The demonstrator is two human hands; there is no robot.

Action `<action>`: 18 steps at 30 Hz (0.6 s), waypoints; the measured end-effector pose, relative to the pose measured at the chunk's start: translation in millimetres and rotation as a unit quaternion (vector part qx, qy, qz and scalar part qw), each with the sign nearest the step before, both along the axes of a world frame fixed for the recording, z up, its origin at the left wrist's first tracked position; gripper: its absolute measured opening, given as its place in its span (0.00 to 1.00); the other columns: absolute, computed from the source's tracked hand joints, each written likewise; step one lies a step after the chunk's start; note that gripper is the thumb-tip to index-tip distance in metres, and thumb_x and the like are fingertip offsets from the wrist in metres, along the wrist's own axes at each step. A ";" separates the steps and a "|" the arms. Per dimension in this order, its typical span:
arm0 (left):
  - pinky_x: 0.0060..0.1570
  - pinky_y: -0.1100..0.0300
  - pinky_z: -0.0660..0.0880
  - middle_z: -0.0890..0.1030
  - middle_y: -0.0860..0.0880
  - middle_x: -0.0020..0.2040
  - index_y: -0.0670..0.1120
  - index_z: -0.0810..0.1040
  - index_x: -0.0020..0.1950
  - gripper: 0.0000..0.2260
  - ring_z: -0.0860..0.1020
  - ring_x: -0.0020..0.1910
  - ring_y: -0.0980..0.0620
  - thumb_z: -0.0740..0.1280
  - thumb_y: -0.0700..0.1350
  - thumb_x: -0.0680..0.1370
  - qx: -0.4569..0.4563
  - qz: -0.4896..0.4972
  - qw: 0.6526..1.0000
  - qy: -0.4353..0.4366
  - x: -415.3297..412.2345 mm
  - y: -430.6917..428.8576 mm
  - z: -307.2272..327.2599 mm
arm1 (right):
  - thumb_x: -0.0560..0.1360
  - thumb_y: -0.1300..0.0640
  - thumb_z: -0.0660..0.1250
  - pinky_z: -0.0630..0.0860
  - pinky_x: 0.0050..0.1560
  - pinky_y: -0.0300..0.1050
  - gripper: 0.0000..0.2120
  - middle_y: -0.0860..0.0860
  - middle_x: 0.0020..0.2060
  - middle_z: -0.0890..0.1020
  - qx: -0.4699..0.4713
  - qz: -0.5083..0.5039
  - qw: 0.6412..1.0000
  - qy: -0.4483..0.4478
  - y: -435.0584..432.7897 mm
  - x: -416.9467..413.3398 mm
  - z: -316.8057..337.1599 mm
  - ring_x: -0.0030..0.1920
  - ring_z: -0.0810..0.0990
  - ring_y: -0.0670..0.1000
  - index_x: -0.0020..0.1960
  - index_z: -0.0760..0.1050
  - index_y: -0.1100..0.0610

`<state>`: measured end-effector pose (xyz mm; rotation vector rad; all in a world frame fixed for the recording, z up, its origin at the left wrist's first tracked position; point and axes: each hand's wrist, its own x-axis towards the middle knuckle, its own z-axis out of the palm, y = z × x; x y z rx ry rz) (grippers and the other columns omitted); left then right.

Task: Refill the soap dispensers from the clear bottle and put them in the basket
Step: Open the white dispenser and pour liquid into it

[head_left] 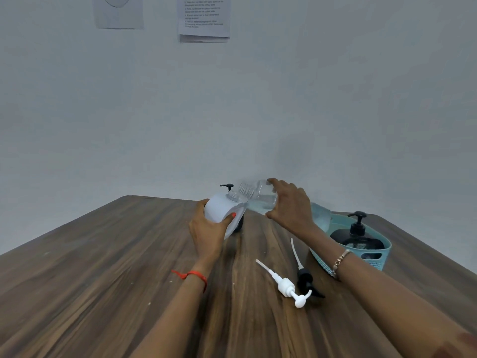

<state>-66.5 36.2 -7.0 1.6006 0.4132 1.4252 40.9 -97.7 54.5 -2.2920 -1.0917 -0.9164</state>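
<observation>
My left hand (206,233) grips a white soap dispenser (222,210) with its pump off, tilted so the open neck points up and right. My right hand (289,205) grips the clear bottle (260,200), tipped on its side with its mouth next to the dispenser's neck; liquid shows inside. A black dispenser (357,237) with its pump on stands in the teal basket (379,257) at the right. Behind the white dispenser another black dispenser is mostly hidden; only its pump (227,186) and a dark edge show.
A white pump (284,284) and a black pump (304,277) lie loose on the wooden table (103,267) in front of the basket. The table meets a pale wall with printed sheets (204,16) pinned high up.
</observation>
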 end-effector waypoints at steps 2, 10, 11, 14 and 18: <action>0.48 0.54 0.75 0.78 0.52 0.49 0.45 0.75 0.55 0.22 0.76 0.49 0.51 0.78 0.44 0.64 0.001 0.000 1.000 0.001 -0.3 -1.9 -0.4 | 0.63 0.59 0.71 0.69 0.48 0.47 0.32 0.54 0.52 0.80 -0.012 -0.007 1.000 -0.012 -1.1 -0.1 0.3 0.48 0.77 0.57 0.66 0.68 0.55; 0.44 0.59 0.70 0.78 0.51 0.47 0.43 0.76 0.54 0.21 0.75 0.46 0.52 0.78 0.43 0.64 0.008 0.005 1.000 0.013 -2.0 -10.1 -3.6 | 0.63 0.60 0.70 0.69 0.47 0.47 0.30 0.54 0.51 0.80 -0.026 -0.020 0.999 -0.029 -6.8 1.6 -4.2 0.47 0.77 0.58 0.64 0.69 0.54; 0.44 0.60 0.69 0.78 0.51 0.48 0.43 0.76 0.54 0.21 0.75 0.47 0.53 0.78 0.43 0.64 0.008 0.006 1.000 0.014 -1.9 -11.5 -4.3 | 0.64 0.60 0.70 0.69 0.47 0.47 0.29 0.54 0.52 0.80 -0.029 -0.022 0.999 -0.033 -8.0 1.4 -4.4 0.48 0.77 0.57 0.64 0.69 0.54; 0.44 0.62 0.68 0.77 0.52 0.48 0.43 0.76 0.55 0.22 0.74 0.47 0.54 0.78 0.43 0.64 0.001 0.001 1.000 0.016 -1.2 -15.3 -6.7 | 0.65 0.61 0.70 0.69 0.48 0.47 0.29 0.54 0.52 0.80 -0.039 -0.022 0.998 -0.034 -11.0 1.1 -4.5 0.48 0.77 0.58 0.65 0.69 0.54; 0.46 0.59 0.71 0.80 0.47 0.51 0.43 0.77 0.56 0.22 0.77 0.49 0.51 0.78 0.43 0.65 0.000 -0.010 1.000 0.013 1.7 -18.6 -11.5 | 0.64 0.63 0.68 0.69 0.49 0.48 0.29 0.54 0.53 0.80 -0.055 -0.031 0.997 -0.039 -16.7 1.2 -3.0 0.49 0.77 0.58 0.65 0.69 0.54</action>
